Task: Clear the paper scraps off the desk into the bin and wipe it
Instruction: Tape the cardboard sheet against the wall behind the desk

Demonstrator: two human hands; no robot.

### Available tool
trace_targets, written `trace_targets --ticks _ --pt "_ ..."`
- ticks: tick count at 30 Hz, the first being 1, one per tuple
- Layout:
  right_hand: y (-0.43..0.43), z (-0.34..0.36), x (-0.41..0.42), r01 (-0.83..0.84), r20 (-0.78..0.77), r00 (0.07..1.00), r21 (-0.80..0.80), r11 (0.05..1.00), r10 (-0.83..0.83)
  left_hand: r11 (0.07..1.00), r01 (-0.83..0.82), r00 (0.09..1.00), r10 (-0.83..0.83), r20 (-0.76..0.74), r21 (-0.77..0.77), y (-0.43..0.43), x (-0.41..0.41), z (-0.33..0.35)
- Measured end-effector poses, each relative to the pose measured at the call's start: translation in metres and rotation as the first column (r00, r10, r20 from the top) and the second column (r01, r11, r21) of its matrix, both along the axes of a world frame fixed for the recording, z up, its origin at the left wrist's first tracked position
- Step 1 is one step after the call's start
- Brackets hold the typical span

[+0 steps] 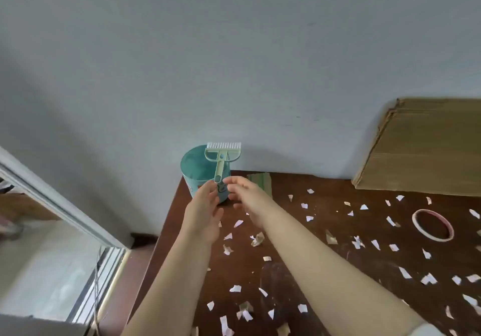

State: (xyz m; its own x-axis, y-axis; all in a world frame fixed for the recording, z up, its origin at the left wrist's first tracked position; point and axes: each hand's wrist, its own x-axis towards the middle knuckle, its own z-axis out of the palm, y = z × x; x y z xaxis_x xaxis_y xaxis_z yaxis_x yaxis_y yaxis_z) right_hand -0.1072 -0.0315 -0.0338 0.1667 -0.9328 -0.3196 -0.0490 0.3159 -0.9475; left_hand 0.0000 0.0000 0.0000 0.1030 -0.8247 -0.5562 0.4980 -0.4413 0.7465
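Head view: a teal cylindrical bin (200,171) stands open-topped at the far left corner of a dark brown, glossy wooden desk (325,195), close to the pale wall. Over its mouth a small light-green plastic brush (222,156) is upright, its comb-like white bristles on top and its slim handle pointing down to the near rim, ending in a round eyelet. The left hand (203,205) reaches up with fingers nearly straight and close together, tips at the handle's end. The right hand (244,195) comes in from the right with fingers bent, tips just beside the same end. Whether either hand actually pinches the handle cannot be told.

Torn paper scraps (235,288), white and pale pink with ragged triangular edges, are scattered over the whole desk from near to far. A thin ring of tape (433,225) lies flat to the right. Flat corrugated cardboard (426,148) leans against the wall at far right.
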Motion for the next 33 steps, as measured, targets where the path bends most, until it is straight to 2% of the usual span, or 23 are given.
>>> trace_targets --ticks 4,8,15,21,24,27,30,33 --pt "-0.012 -0.01 0.018 0.013 -0.018 1.0 0.06 0.998 -0.012 0.999 0.047 0.999 -0.047 0.018 0.025 -0.013 0.014 -0.014" --pt "-0.023 -0.021 0.033 0.035 0.062 0.997 0.083 0.996 -0.04 0.996 0.083 0.996 -0.084 0.022 0.033 -0.023 0.026 -0.024" --pt "-0.022 -0.021 0.032 0.208 0.079 0.976 -0.049 0.977 -0.204 0.983 0.181 0.983 -0.181 -0.011 -0.021 -0.032 0.032 -0.026" --pt "0.004 0.004 0.007 0.285 0.081 0.958 -0.201 0.937 -0.274 0.975 0.175 0.984 -0.178 -0.013 -0.137 -0.029 0.012 -0.014" --pt "0.024 0.018 -0.011 0.339 0.109 0.941 -0.231 0.912 -0.322 0.941 0.233 0.972 -0.219 0.081 -0.247 -0.024 -0.004 -0.006" --pt "0.042 0.031 -0.031 0.396 0.145 0.918 -0.278 0.875 -0.37 0.868 0.386 0.913 -0.31 0.266 -0.312 -0.016 -0.023 -0.001" --pt "0.063 0.042 -0.052 0.428 0.177 0.903 -0.322 0.844 -0.391 0.801 0.537 0.794 -0.374 0.48 -0.265 0.0 -0.047 0.004" --pt "0.086 0.049 -0.075 0.406 0.136 0.913 -0.399 0.822 -0.384 0.782 0.579 0.702 -0.334 0.628 -0.231 0.024 -0.072 0.008"
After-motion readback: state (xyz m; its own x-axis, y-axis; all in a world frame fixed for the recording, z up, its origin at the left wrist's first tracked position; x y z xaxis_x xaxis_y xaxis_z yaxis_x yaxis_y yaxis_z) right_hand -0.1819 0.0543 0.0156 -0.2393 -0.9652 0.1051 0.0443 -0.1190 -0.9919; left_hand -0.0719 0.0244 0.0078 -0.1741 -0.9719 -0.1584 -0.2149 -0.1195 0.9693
